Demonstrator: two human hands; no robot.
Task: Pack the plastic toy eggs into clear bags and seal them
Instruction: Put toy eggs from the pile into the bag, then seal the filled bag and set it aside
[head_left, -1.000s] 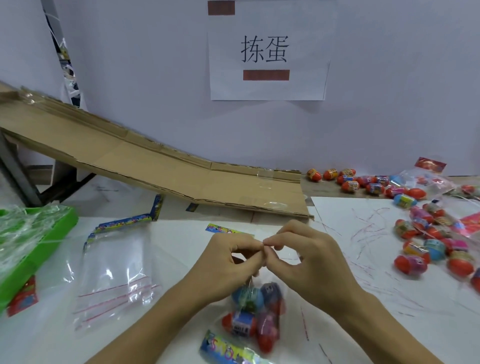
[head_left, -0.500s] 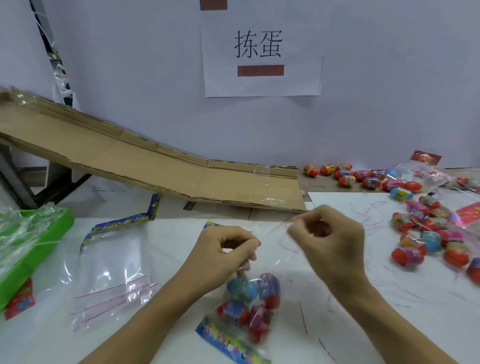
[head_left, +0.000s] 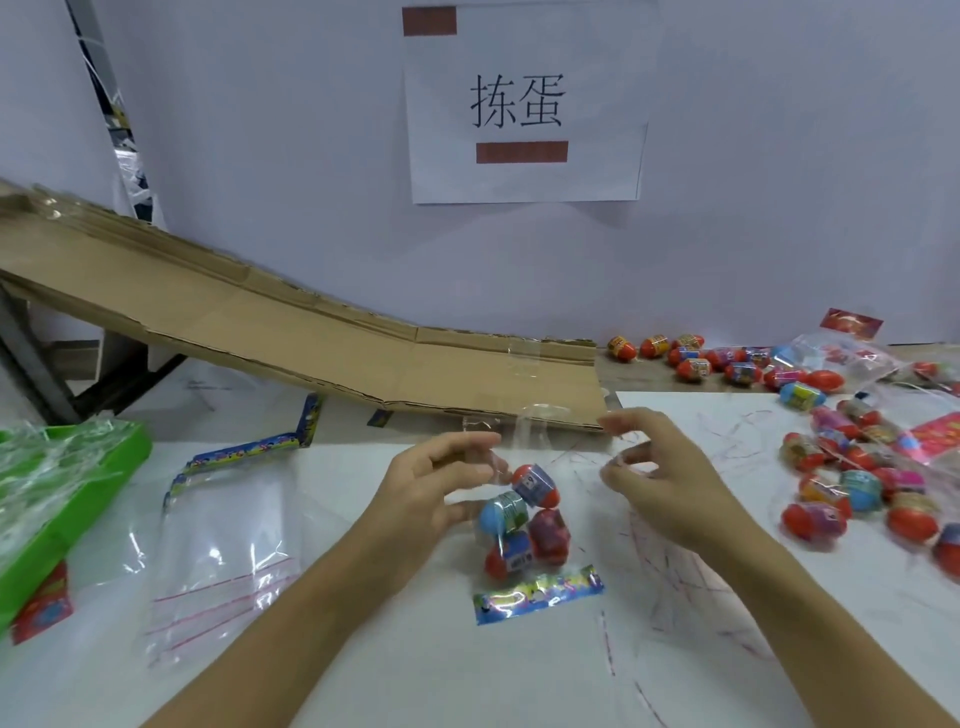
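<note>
Clear bag (head_left: 524, 525) with four eggs (head_left: 522, 519) stands between my hands on the table (head_left: 467, 665), printed header strip at its near end. My left hand (head_left: 434, 488) holds the bag's left edge, fingers curled loosely, tips touching the film just left of the top egg. My right hand (head_left: 660, 478) is at the right of the bag mouth; fingers curled, thumb and forefinger close together, whether pinching film I cannot tell. Loose eggs (head_left: 852, 467) lie well right.
</note>
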